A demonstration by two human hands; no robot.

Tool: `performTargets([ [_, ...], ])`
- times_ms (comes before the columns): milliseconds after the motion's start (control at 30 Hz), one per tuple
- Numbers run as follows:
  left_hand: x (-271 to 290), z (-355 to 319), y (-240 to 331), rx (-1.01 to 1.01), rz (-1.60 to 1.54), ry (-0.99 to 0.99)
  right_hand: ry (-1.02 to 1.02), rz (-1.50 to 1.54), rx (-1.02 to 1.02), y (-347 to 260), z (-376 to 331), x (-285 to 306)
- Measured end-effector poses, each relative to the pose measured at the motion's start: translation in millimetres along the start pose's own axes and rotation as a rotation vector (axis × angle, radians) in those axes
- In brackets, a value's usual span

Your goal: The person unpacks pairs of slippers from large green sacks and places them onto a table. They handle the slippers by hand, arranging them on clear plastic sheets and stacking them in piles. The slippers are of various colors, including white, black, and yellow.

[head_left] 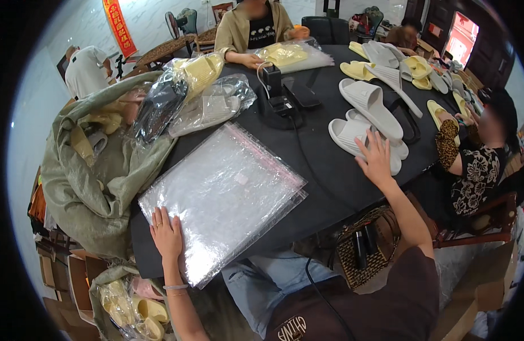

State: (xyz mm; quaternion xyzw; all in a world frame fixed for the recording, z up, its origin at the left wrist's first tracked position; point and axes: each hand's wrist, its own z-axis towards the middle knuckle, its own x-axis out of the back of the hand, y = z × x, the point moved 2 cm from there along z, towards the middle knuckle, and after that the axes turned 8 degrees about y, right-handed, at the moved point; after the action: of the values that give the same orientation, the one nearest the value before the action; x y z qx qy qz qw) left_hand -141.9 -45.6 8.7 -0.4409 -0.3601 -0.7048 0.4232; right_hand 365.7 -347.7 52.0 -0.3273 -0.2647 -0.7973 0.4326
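My left hand [167,234] lies flat, fingers stretched, at the near left edge of a stack of clear plastic bags [216,199] on the black table. With fingers spread, my right hand [377,160] is at the light grey slippers [348,136], its fingertips over the lower one; whether they press on it I cannot tell. Another grey slipper [371,105] lies across the top of this small pile. Bagged slippers, one yellow [199,74] and one grey [208,111], rest beyond the bag stack, partly over a large green woven sack [86,193].
A black power adapter [271,82] with a cable stands mid-table beside a dark phone-like slab [302,94]. More yellow and grey slippers [418,65] heap at the far right. One person sits opposite with a bagged yellow item [285,54]; another at right handles a yellow slipper [438,111].
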Motion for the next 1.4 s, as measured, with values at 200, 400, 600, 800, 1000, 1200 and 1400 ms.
performTargets([
  [200,-1.6,0.1,-1.4,0.0,-0.012,0.023,-0.04,-0.105,-0.126,34.7,14.4,-58.0],
  [400,8.4,1.0,0.7,-0.006,-0.003,0.074,-0.271,-0.187,-0.281,81.8,36.3,-116.1],
  [600,7.3,-2.0,-2.8,0.015,-0.045,0.076,-0.038,0.006,-0.081,-19.7,57.2,-36.6],
  [800,-1.2,-5.5,-9.0,-0.002,-0.065,0.137,-0.203,0.9,0.138,-181.8,97.1,51.9],
  [1000,0.1,-5.7,-8.5,0.009,-0.081,0.118,-0.237,1.16,0.483,-326.6,112.0,66.7],
  [1200,2.0,-5.2,-5.5,-0.004,-0.083,0.133,0.12,1.102,0.575,-427.7,93.3,40.3],
  [1400,7.1,0.0,-1.4,0.009,-0.028,0.08,-0.103,1.203,0.476,-432.4,66.5,-35.7],
])
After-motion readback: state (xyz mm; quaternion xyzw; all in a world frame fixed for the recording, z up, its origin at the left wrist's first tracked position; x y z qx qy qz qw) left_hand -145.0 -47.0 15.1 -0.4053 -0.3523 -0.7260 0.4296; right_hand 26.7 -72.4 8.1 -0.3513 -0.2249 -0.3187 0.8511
